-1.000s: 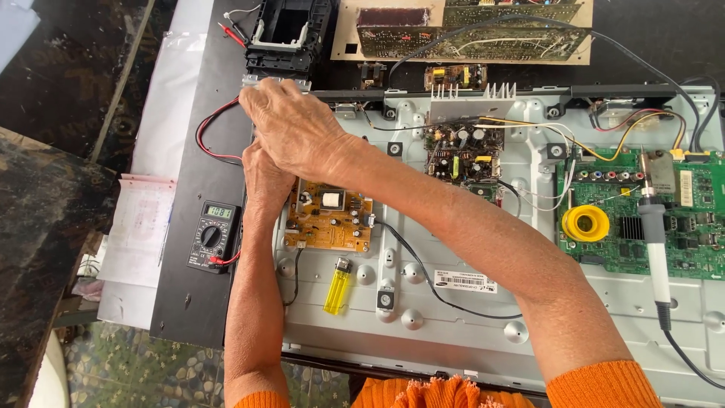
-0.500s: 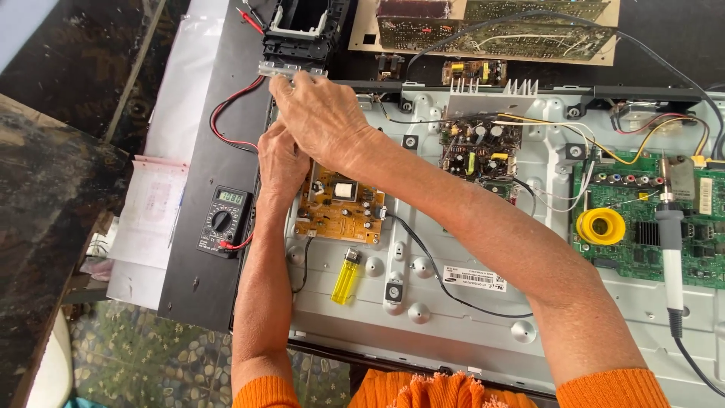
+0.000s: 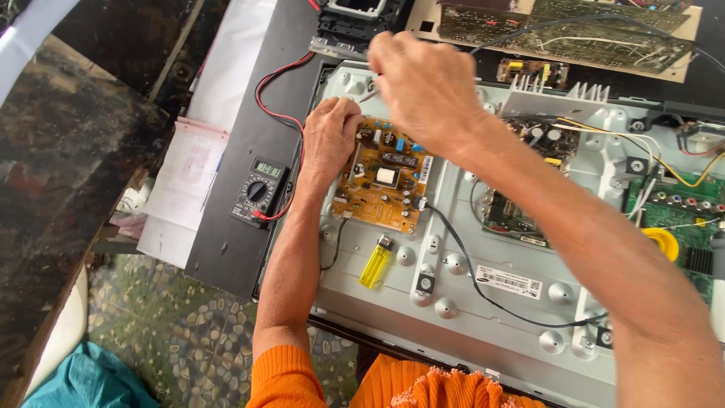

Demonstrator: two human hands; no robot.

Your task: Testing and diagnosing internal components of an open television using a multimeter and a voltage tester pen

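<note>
Seen from above: opened back of a flat television (image 3: pixel 491 302), grey metal panel bare, cover already off, boards exposed. At the panel's 10 o'clock, a small orange circuit board (image 3: pixel 385 185), apparently loose on the metal. Left hand (image 3: pixel 330 140) resting on that board's left edge, fingers curled down against it, seemingly steadying it. Right hand (image 3: pixel 427 87) hovering over the board's top edge at 12 o'clock, fingers pinched shut on a thin metal probe (image 3: pixel 368 95), tip pointing toward the board's upper corner. Judged as mid-way: testing in hand, boards not yet refitted, wiring loose.

At 9 o'clock from the board, a black multimeter (image 3: pixel 259 191) with red lead (image 3: pixel 264 94) looping up to 12 o'clock. Below the board at 6 o'clock, a yellow lighter (image 3: pixel 375 263). At 3 o'clock, a green circuit board (image 3: pixel 672 215) with a yellow solder roll (image 3: pixel 664 242) and tangled coloured wires. Black cable (image 3: pixel 483 291) crossing the panel toward 4 o'clock.

Dark tabletop (image 3: pixel 249 136) beneath, white paper (image 3: pixel 204 143) at 9 o'clock. Pebble-patterned floor (image 3: pixel 166 325) at 7 o'clock; orange sleeves at 6 o'clock.
</note>
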